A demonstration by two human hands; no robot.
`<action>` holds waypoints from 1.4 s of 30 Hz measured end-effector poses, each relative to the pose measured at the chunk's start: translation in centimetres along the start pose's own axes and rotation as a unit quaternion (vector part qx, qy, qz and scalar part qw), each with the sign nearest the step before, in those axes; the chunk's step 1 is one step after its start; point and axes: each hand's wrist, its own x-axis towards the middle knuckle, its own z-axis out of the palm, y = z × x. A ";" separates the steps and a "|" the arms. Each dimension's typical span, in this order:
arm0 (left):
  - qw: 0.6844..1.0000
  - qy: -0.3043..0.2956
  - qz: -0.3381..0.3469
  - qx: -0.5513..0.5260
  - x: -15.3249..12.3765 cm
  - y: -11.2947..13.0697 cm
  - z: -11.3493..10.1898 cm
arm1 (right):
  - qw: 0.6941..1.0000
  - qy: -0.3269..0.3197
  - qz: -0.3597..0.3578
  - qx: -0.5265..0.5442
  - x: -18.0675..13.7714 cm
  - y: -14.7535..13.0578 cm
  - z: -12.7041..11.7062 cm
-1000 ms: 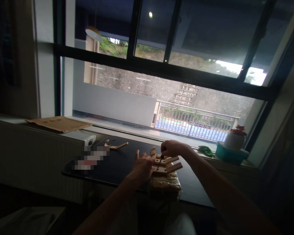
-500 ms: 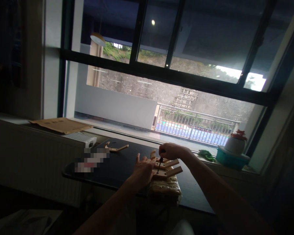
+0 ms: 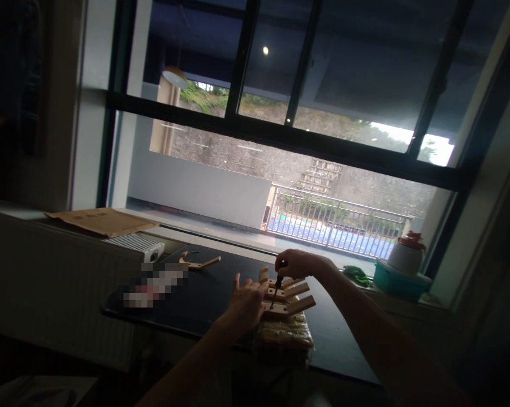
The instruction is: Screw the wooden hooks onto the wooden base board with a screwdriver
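My right hand [image 3: 296, 264] is closed round the dark handle of a screwdriver [image 3: 277, 284]. Its thin shaft slants down to a hole in the nearest wooden hook [image 3: 280, 310], a pale piece with an upturned arm at the right. My left hand [image 3: 247, 302] grips that hook's left end, one finger raised, and partly hides it. Behind it stand more such wooden hooks [image 3: 285, 293] in a row. They rest on a plastic-wrapped bundle [image 3: 285, 334] at the table's front edge.
Another wooden hook [image 3: 202, 264] lies farther left on the dark table [image 3: 210, 294], beside a blurred-out item [image 3: 155, 285]. A brown envelope [image 3: 104, 221] lies at the left under the window. At the right are a green cloth [image 3: 357, 276], a teal box [image 3: 399, 281] and a white pot [image 3: 409, 254].
The view has shifted slightly, so the table sits a little lower. My right hand has turned a little, and more of the screwdriver's handle shows. The left hand keeps its place on the hook.
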 end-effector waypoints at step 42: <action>0.999 -0.026 -0.002 0.027 0.1 0.1 -0.4 | 0.999 -0.028 0.033 0.031 0.4 -0.5 -0.4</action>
